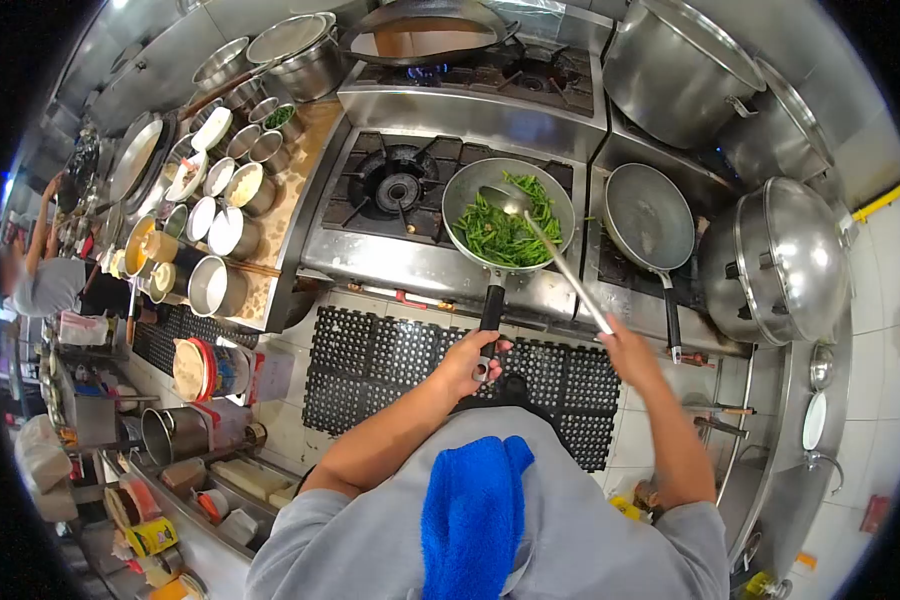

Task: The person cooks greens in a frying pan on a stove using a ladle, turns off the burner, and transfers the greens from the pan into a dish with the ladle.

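My left hand is wrapped round the black handle of a pan that rests on the stove. Chopped green vegetables fill much of this pan. The long handle of a metal ladle is in my right hand, and the ladle's bowl lies among the greens. To the right, a second pan sits on another burner with nothing in it, its handle pointing toward me.
A wok sits on the back burners over a blue flame. Large pots and a domed metal vessel stand right. At left, small metal containers cover a counter. Another person is at far left. Black mats lie underfoot.
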The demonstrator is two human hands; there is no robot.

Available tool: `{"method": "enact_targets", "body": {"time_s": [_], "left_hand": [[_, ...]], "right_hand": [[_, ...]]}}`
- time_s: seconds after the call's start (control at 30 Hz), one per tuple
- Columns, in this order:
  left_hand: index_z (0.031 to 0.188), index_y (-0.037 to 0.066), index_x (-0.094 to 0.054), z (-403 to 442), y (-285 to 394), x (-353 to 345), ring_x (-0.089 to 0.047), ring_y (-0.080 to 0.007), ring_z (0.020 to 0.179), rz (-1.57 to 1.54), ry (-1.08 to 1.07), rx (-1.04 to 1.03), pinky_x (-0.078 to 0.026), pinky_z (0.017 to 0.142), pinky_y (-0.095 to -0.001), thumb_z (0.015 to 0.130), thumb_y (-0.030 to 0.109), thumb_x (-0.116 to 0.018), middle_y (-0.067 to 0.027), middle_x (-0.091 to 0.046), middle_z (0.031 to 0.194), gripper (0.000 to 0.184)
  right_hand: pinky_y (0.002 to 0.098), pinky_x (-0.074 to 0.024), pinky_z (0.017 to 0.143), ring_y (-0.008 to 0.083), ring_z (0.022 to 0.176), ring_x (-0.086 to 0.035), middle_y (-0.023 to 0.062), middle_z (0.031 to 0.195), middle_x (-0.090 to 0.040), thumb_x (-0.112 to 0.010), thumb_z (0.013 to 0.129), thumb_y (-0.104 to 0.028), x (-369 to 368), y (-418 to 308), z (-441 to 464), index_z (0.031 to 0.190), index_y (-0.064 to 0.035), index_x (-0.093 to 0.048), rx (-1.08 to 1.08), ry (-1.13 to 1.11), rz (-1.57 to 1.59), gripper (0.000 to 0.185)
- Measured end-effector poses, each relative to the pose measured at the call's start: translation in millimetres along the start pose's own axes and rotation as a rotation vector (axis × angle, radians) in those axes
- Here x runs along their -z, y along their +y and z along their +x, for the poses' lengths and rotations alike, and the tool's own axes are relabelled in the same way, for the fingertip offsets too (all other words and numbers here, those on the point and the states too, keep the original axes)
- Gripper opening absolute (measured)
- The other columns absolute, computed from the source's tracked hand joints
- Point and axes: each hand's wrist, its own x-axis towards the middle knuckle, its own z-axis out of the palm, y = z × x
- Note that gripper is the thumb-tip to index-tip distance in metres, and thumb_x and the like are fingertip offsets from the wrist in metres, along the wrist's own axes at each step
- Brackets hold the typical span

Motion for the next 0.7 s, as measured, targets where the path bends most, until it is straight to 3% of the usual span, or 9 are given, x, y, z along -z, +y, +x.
{"method": "enact_targets", "body": {"time_s": [0.03, 0.13, 0.23, 0.33, 0.5, 0.57, 0.7], "left_hand": [[0.099, 0.012, -0.045, -3, 1, -2, -0.048, -0.0113, 0.05, 0.022, 0.012, -0.007, -0.046, 0.045, -0.0271, 0.091, 0.021, -0.051, -0.0067, -0.063, 0.088, 0.014], [0.1, 0.012, -0.045, -4, 5, -2, -0.049, -0.0118, 0.051, 0.052, 0.03, -0.018, -0.046, 0.045, -0.0268, 0.091, 0.021, -0.051, -0.0062, -0.063, 0.089, 0.013], [0.099, 0.013, -0.046, -2, -2, 2, -0.049, -0.0119, 0.052, 0.053, 0.019, 0.004, -0.046, 0.046, -0.0262, 0.091, 0.02, -0.051, -0.0058, -0.062, 0.088, 0.012], [0.101, 0.013, -0.046, -4, -3, -6, -0.048, -0.0128, 0.054, 0.06, 0.037, 0.006, -0.046, 0.049, -0.0269, 0.091, 0.02, -0.053, -0.0065, -0.061, 0.088, 0.014], [0.101, 0.012, -0.045, -1, 2, 3, -0.049, -0.0133, 0.054, 0.033, -0.018, -0.014, -0.046, 0.048, -0.0271, 0.091, 0.021, -0.052, -0.0072, -0.061, 0.089, 0.015], [0.101, 0.012, -0.045, -2, 2, 3, -0.049, -0.0134, 0.054, 0.022, -0.022, -0.017, -0.046, 0.048, -0.0272, 0.091, 0.021, -0.052, -0.0074, -0.061, 0.089, 0.015], [0.102, 0.012, -0.046, -2, 1, 4, -0.05, -0.0128, 0.056, 0.053, 0.009, -0.01, -0.046, 0.047, -0.0271, 0.09, 0.021, -0.053, -0.0061, -0.061, 0.088, 0.016]], "right_hand": [[0.0427, -0.045, 0.086, 0.0418, 0.099, -0.059, 0.0248, 0.108, -0.061, -0.05, 0.093, -0.035, -25, 17, 0, 0.133, -0.0152, -0.046, 0.175, 0.116, 0.043, 0.045], [0.0437, -0.0454, 0.085, 0.0428, 0.097, -0.06, 0.0247, 0.104, -0.062, -0.051, 0.093, -0.036, -17, 40, -12, 0.134, -0.0157, -0.045, 0.27, 0.084, 0.049, 0.046], [0.0427, -0.0441, 0.088, 0.0414, 0.101, -0.059, 0.0244, 0.106, -0.062, -0.051, 0.092, -0.037, -5, 33, -6, 0.135, -0.0146, -0.043, 0.149, 0.01, 0.039, 0.049], [0.0415, -0.0442, 0.087, 0.0404, 0.1, -0.059, 0.0233, 0.105, -0.063, -0.051, 0.092, -0.034, -21, 0, 14, 0.136, -0.0144, -0.044, 0.102, 0.106, 0.026, 0.048], [0.0396, -0.0467, 0.078, 0.0372, 0.087, -0.064, 0.0193, 0.099, -0.066, -0.051, 0.092, -0.027, -6, 10, -26, 0.135, -0.015, -0.047, 0.097, 0.011, 0.269, 0.044], [0.039, -0.0469, 0.077, 0.0343, 0.088, -0.064, 0.0192, 0.098, -0.066, -0.051, 0.092, -0.027, 35, -4, -63, 0.136, -0.0141, -0.045, -0.198, -0.226, 0.33, 0.046], [0.0418, -0.0471, 0.077, 0.0373, 0.09, -0.063, 0.0226, 0.098, -0.065, -0.05, 0.093, -0.029, 28, 17, -43, 0.135, -0.0141, -0.046, -0.208, -0.193, 0.179, 0.045]]}}
